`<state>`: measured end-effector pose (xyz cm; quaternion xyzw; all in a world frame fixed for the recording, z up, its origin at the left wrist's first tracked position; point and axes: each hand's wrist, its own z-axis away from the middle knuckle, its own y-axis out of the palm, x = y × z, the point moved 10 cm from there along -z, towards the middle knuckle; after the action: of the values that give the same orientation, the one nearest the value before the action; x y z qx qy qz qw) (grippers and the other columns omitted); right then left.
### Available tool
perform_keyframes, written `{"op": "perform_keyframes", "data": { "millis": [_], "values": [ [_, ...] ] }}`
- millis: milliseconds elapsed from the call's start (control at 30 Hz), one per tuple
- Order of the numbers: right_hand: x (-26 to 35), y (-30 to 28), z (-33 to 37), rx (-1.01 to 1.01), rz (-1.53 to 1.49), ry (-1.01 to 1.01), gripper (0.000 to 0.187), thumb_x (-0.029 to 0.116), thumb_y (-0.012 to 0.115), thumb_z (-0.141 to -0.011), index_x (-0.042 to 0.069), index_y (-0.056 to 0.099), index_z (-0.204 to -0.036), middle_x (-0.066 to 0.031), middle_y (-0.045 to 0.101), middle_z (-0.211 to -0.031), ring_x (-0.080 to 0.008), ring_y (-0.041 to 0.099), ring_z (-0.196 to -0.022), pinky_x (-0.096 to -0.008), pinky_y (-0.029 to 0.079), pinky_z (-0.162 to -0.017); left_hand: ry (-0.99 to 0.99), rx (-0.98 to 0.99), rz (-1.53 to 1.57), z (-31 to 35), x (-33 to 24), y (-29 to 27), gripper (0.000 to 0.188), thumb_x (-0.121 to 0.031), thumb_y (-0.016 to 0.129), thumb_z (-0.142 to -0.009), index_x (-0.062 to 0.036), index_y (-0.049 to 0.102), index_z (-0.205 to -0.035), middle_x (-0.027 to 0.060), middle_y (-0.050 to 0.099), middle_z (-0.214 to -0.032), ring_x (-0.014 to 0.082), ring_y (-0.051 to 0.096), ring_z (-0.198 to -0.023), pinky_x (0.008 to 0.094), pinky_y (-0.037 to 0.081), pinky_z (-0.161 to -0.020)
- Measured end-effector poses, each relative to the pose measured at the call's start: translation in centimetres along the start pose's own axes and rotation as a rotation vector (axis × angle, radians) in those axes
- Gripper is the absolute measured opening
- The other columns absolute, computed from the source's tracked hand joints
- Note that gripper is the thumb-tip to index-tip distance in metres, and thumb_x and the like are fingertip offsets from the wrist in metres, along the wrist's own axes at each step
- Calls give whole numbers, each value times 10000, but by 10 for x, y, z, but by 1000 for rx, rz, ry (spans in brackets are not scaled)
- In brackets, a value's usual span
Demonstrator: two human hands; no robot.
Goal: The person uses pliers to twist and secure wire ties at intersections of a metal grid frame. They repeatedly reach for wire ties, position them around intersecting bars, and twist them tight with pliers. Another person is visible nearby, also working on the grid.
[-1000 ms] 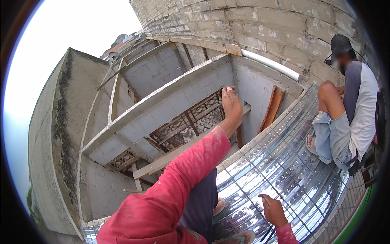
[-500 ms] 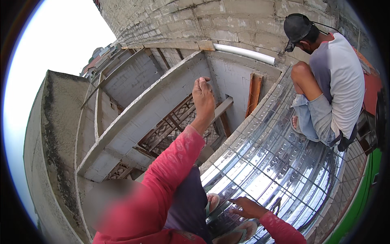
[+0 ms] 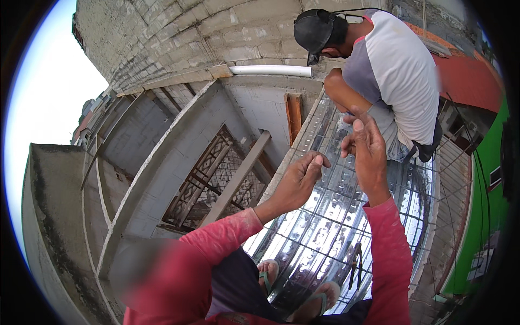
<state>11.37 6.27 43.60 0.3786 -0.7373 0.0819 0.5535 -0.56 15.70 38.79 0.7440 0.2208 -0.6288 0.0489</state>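
Note:
My left hand [image 3: 304, 177] is raised over the edge of the shiny corrugated metal decking [image 3: 295, 244], its fingers curled into a pinch. Beside it and a little higher, my right hand [image 3: 369, 154] is up with bent fingers and the thumb pressed toward them. Whatever either hand pinches is too thin or small to make out. A wire mesh [image 3: 330, 237] of thin dark bars covers the decking. Dark long-handled pincers [image 3: 355, 265] rest on the mesh below my right hand, touched by neither hand.
A co-worker [image 3: 401, 70] in a cap crouches on the decking ahead, head bowed. Left of the decking edge is a deep drop between block walls [image 3: 162, 151], with a wooden beam [image 3: 238, 176] below. A white pipe [image 3: 271, 70] lies along the far wall. Dark wire strands [image 3: 425, 203] lie at right.
My right hand has come up from the mesh beside the pincers to near my left hand. My left hand has lowered and moved right. The view has shifted to the right.

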Motion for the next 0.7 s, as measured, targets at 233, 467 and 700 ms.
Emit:
{"op": "perform_keyframes", "data": {
  "millis": [233, 467, 700],
  "values": [
    [-20, -9, -1, 79, -77, 178, 321, 283, 593, -1038, 10, 628, -1205, 17, 557, -855, -21, 492, -628, -196, 410, -531, 205, 73, -239, 8, -20, 25, 338, -307, 402, -1099, -15, 565, -1144, 153, 618, -901, 263, 646, -824, 388, 493, -776],
    [-23, 6, 20, 36, 47, 160, 266, 198, 556, -1048, 9, 578, -1234, -4, 548, -844, -49, 539, -632, -216, 475, -606, 361, -129, -277, 8, -24, 7, 250, -210, 458, -1073, 16, 547, -1135, 256, 601, -769, 454, 619, -693, 490, 465, -664],
    [-1, -3, 23, 54, 211, -24, 343, 89, 511, -1039, 22, 417, -1361, -61, 589, -900, -82, 618, -669, -240, 521, -603, 215, 28, -198, 2, -26, 8, 320, -226, 420, -1078, 24, 600, -991, 258, 618, -831, 433, 623, -795, 471, 470, -733]
  ]
}}
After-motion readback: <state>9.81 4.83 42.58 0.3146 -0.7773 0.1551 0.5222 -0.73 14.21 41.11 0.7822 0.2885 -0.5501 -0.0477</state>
